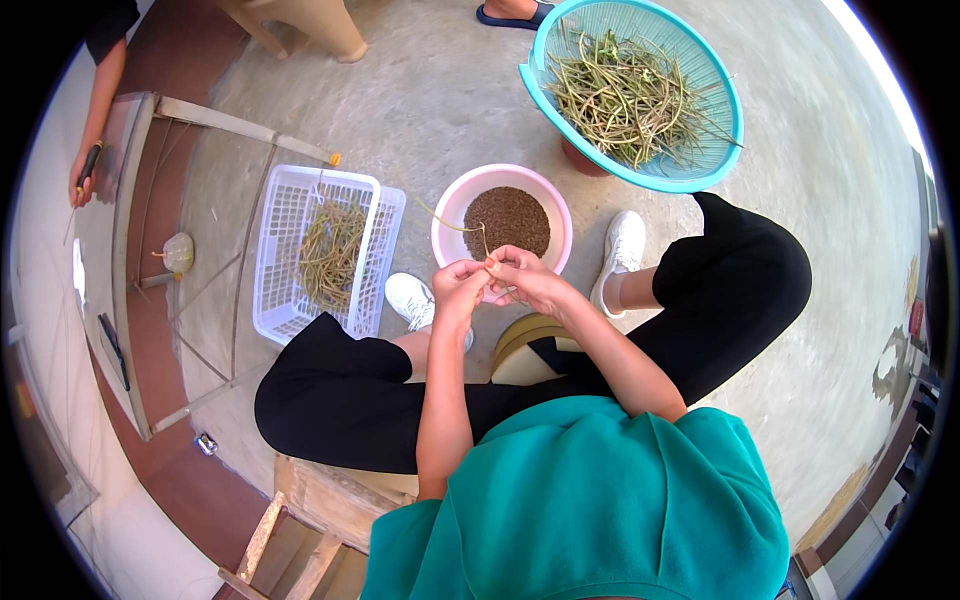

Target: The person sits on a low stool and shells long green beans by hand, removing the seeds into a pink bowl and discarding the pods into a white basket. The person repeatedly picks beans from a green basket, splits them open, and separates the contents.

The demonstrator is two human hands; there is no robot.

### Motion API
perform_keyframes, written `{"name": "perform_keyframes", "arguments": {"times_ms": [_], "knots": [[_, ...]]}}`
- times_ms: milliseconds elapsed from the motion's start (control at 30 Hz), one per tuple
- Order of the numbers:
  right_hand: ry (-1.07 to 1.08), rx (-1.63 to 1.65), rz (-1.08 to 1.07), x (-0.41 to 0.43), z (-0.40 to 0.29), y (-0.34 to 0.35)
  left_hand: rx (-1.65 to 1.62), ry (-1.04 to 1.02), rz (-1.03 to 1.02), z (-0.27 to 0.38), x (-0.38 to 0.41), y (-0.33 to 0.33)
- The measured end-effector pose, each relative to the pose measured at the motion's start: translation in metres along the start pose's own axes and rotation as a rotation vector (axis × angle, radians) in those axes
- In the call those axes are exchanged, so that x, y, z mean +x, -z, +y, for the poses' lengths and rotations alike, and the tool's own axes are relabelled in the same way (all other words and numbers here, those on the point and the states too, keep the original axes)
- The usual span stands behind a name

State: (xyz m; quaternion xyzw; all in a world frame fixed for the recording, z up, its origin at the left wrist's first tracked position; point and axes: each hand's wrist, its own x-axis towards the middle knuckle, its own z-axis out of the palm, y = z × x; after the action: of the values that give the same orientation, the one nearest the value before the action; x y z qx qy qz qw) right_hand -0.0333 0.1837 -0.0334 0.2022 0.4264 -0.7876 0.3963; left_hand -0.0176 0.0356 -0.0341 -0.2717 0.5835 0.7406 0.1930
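Observation:
My left hand (pixel 460 290) and my right hand (pixel 525 279) meet over the near rim of a pink basin (pixel 448 227). Pinched between their fingertips is a thin bean pod (pixel 486 241); a long thin stalk or pod stretches from there up to the left across the basin. Small brown seeds (pixel 508 221) cover the basin's bottom. Left of it, a white plastic basket (pixel 262 247) holds a heap of long dry pods (pixel 331 255). A turquoise colander (pixel 724 161) at the upper right carries a larger pile of green and brown pods (pixel 630 97).
A low table (pixel 217 124) stands at the left, where another person's hand (pixel 82 180) holds a dark-handled tool (pixel 90 161). A pale gourd (pixel 177 253) rests near the table frame. Behind me on the left is a wooden frame (pixel 300 540); a plastic chair (pixel 300 26) stands ahead.

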Motion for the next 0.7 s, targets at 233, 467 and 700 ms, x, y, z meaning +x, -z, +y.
{"name": "perform_keyframes", "arguments": {"times_ms": [233,467,700], "knots": [[0.067,0.037,0.038,0.012,0.013,0.015,0.039,-0.111,-0.032,-0.006,0.001,-0.006],[0.241,-0.489,0.244,0.018,0.014,0.009,0.003,-0.076,0.006,-0.016,0.008,-0.006],[0.672,-0.732,0.379,0.029,0.029,0.015,0.125,-0.248,0.091,-0.021,0.012,-0.017]]}}
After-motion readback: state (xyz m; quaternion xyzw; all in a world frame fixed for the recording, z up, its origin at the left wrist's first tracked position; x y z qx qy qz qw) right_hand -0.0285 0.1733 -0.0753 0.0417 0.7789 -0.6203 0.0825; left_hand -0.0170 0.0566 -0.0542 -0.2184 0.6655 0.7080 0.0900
